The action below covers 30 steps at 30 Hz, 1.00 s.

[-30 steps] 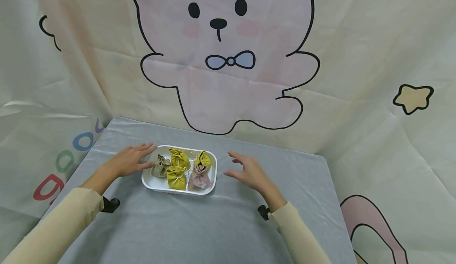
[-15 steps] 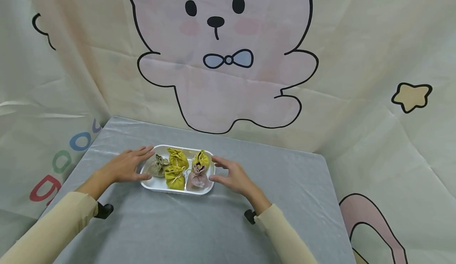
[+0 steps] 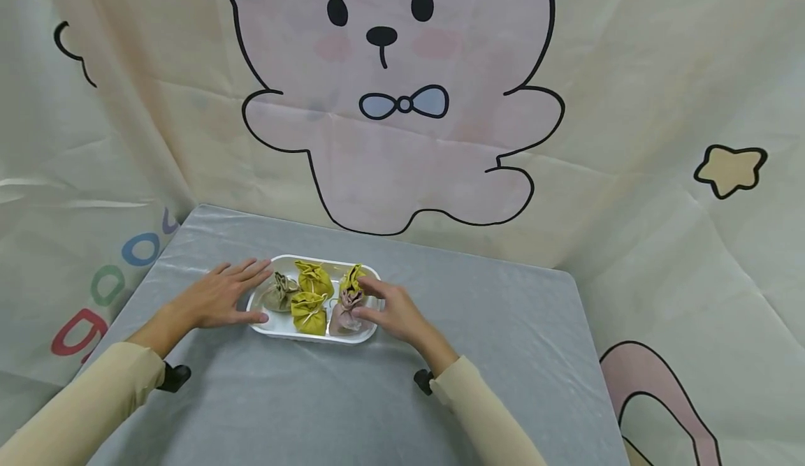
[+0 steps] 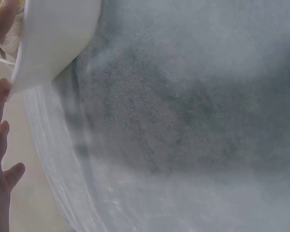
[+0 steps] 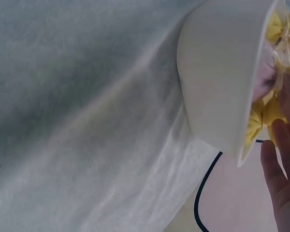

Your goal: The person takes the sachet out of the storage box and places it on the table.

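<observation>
A white tray [image 3: 295,335] on the table holds several small drawstring pouches. At its left end sits a grey-green pouch [image 3: 280,293]. Two yellow pouches, one back [image 3: 316,281] and one front yellow pouch [image 3: 309,314], fill the middle. On the right a pink pouch [image 3: 344,318] stands before another yellow pouch [image 3: 349,276]. My left hand [image 3: 216,298] is at the tray's left end, its fingers spread and fingertips at the rim. Over the right rim reaches my right hand [image 3: 393,310], thumb and forefinger apart around the pink pouch's gathered neck; its other fingers [image 5: 279,154] extend loosely.
A grey-blue cloth [image 3: 327,410] covers the table. Close behind the table hangs a pale curtain [image 3: 629,103] printed with a large bear, and it also lines both sides. Each wrist carries a black camera mount, such as the left mount [image 3: 174,376].
My right hand has moved left from beside the tray, past its right rim, onto the pink pouch. My left hand has shifted slightly left and down, settling at the tray's left rim.
</observation>
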{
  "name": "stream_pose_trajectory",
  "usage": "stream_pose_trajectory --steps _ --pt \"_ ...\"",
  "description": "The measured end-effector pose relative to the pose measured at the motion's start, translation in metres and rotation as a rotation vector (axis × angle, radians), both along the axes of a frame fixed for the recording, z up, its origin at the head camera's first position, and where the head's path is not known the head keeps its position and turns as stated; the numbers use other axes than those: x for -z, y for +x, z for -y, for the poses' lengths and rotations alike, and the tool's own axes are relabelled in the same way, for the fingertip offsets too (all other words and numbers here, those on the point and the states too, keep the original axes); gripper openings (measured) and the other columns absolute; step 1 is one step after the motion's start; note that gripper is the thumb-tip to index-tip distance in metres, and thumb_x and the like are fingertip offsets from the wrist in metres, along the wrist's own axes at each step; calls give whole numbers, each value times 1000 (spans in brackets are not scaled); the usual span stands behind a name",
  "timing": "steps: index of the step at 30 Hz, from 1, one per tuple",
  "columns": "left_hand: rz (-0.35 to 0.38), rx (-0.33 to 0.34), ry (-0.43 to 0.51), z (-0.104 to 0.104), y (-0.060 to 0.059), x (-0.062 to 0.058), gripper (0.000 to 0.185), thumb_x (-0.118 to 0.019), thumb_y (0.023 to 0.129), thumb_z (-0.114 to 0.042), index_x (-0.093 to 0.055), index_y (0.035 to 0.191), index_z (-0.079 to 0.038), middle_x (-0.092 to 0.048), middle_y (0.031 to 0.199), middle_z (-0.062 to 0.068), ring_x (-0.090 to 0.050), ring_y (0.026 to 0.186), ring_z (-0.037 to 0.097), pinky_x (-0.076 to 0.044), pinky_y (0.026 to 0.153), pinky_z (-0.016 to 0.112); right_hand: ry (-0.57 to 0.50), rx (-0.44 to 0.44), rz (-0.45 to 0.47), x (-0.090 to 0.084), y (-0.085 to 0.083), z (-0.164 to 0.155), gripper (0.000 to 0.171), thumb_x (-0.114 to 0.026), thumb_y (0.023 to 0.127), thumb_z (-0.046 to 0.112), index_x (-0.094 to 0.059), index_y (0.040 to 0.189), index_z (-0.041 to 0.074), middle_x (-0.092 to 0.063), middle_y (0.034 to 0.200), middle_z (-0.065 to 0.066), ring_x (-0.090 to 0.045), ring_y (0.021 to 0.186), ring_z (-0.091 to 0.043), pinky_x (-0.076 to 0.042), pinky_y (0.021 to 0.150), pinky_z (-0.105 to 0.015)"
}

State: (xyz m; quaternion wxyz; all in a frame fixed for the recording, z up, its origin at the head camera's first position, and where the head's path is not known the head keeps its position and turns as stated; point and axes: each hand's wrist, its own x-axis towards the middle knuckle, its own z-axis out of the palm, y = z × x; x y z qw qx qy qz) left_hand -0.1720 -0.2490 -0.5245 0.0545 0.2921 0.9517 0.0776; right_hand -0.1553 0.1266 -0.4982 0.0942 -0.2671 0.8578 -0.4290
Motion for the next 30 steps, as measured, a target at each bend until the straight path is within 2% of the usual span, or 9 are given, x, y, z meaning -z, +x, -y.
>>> stream_pose_trajectory --steps 7,15,23,30 --pt "-27 14 -2 0 1 1 102 -65 78 -74 -40 152 -9 -35 158 15 -35 141 43 -30 106 67 -18 14 -12 9 -1 9 51 -78 87 14 -60 133 -1 -64 131 -13 -64 116 -25 -49 99 -36" --pt "-3 4 -32 3 3 1 108 -63 75 -79 -37 154 -10 -31 160 14 -31 144 41 -28 107 67 -87 28 -10 15 0 17 38 -78 83 1 -65 118 -5 -69 114 -15 -68 106 -26 -52 94 -31" --pt "17 31 -34 0 1 0 112 -58 75 -82 -36 154 -4 -32 159 18 -34 142 42 -32 105 67 -50 34 33 15 -3 19 32 -75 88 5 -67 118 -2 -70 114 -11 -69 107 -22 -52 93 -28" --pt "25 29 -4 -1 2 3 110 -66 77 -74 -34 154 -2 -31 159 19 -32 143 42 -31 105 68 23 31 24 13 -5 29 35 -79 86 9 -70 119 3 -71 114 -8 -66 102 -17 -53 87 -25"
